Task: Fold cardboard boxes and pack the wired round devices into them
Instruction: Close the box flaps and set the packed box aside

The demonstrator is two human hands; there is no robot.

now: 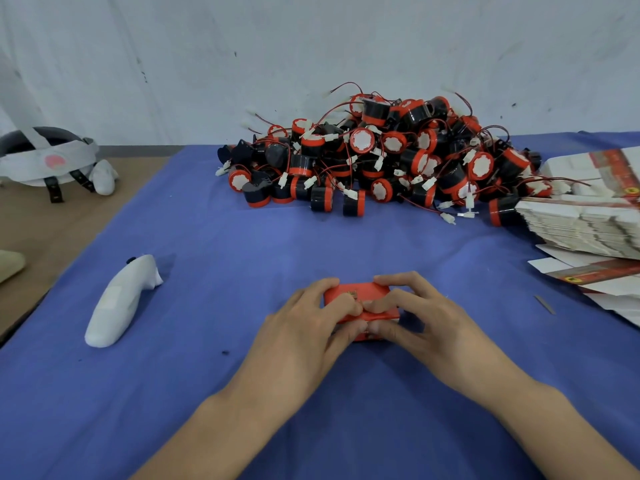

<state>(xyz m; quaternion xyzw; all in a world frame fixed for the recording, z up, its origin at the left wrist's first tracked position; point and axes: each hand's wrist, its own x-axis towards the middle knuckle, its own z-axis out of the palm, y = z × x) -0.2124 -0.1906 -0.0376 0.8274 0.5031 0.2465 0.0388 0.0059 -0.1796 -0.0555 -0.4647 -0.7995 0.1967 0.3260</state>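
A small red cardboard box (360,292) rests on the blue cloth (242,258) in front of me. My left hand (311,327) grips its left side and my right hand (422,313) grips its right side, thumbs pressed together on the near flap. Most of the box is hidden under my fingers. A large pile of round black-and-red devices (381,157) with red wires and white plugs lies at the back of the cloth. Flat unfolded boxes (581,220) are stacked at the right edge.
A white handheld controller (119,301) lies on the cloth to the left. A grey-white headset (48,157) sits on the brown table at far left. A small grey blade-like piece (545,304) lies near the flat boxes. A pale wall stands behind.
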